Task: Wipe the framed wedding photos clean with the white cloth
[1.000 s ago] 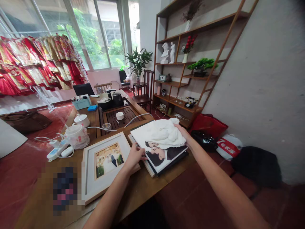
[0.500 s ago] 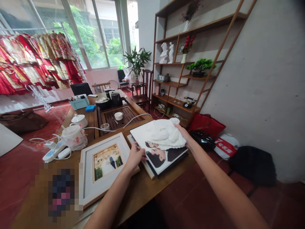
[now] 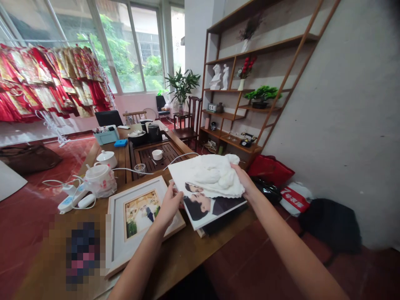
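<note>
A photo panel [image 3: 195,212] with a black-and-white portrait of a couple is tilted slightly above a dark flat piece [image 3: 225,223] on the table. My left hand [image 3: 171,204] is closed on its left edge, thumb on the near side. A bunched white cloth [image 3: 215,175] covers much of the picture's upper part. At the right side, my right hand [image 3: 243,181] is closed on the cloth's edge; its fingertips are hidden, so I cannot tell whether it also grips the panel. Left of the panel lies a framed wedding photo [image 3: 142,212] with a pale wooden frame.
A power strip [image 3: 73,200], a plastic-wrapped container [image 3: 100,179] and a lidded white pot [image 3: 106,158] stand on the table's left. Behind are a tea tray [image 3: 146,158] and a cup [image 3: 157,154]. Bags, including a red one [image 3: 271,168], lie on the floor at right.
The panel has come up and shifted slightly left off the dark piece beneath it, with the cloth on top. My left hand has moved left with its edge. The view has tilted slightly.
</note>
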The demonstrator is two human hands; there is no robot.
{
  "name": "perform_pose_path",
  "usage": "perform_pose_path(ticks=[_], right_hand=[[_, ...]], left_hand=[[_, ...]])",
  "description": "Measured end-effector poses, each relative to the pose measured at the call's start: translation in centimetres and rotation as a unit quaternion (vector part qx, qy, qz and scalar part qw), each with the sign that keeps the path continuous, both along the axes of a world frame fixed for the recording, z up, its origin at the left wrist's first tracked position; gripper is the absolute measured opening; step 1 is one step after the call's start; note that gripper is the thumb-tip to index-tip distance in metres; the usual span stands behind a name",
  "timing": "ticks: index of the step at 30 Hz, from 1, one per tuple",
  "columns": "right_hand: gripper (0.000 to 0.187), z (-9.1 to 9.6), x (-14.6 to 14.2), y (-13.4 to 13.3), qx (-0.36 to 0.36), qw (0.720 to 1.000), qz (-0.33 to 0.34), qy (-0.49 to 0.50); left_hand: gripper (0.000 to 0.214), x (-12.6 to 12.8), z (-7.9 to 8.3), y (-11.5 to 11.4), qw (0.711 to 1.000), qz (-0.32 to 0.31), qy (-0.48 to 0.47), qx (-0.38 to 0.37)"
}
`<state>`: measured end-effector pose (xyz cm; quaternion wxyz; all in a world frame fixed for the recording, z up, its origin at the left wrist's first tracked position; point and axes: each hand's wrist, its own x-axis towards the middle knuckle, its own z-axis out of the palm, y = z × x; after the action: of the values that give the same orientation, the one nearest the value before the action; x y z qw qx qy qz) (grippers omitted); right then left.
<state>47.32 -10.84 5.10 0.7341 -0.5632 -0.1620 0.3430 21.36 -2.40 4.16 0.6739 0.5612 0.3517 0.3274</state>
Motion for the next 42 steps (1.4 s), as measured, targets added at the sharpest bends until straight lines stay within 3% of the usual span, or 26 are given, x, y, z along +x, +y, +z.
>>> perform_pose_path(ticks=[5,11,15,18,21,25,33,38,42], right_hand=[[0.030,0.3,-6.0,0.6,0.035,0.999,-0.012,0.014],[0.042,0.1,-15.4,2.1,0.090,0.995,-0.006,0.041],[0.050,-0.7,-21.8,2.5,0.108,0.989,-0.011,0.097],[0.058,-1.4,-25.8,2.3,0.099,0.988,-0.007,0.115],[0.064,-1.9,-28.6,1.8,0.094,0.989,-0.004,0.113],[0.066,-1.6,-30.8,1.0,0.074,0.991,0.000,0.113],[0.068,1.2,-33.2,-1.7,0.085,0.988,-0.006,0.130],[0.068,-1.1,-32.7,-4.1,0.050,0.991,0.009,0.127],[0.069,-3.1,-33.2,-4.4,0.038,0.990,0.011,0.133]], left_hand=[[0.049,-5.7,2.5,2.5,0.997,-0.040,0.048,0.042],[0.054,-13.0,4.6,6.7,0.988,-0.055,0.135,0.053],[0.048,-16.0,4.6,10.3,0.969,-0.070,0.211,0.111],[0.041,-17.1,3.9,12.9,0.958,-0.081,0.196,0.193],[0.037,-17.7,3.2,14.5,0.946,-0.109,0.215,0.215],[0.034,-18.7,3.3,14.7,0.951,-0.136,0.201,0.192],[0.036,-19.4,5.4,14.2,0.950,-0.124,0.184,0.218],[0.035,-18.7,5.9,15.2,0.936,-0.150,0.211,0.239],[0.033,-17.5,5.6,16.5,0.930,-0.167,0.247,0.216]])
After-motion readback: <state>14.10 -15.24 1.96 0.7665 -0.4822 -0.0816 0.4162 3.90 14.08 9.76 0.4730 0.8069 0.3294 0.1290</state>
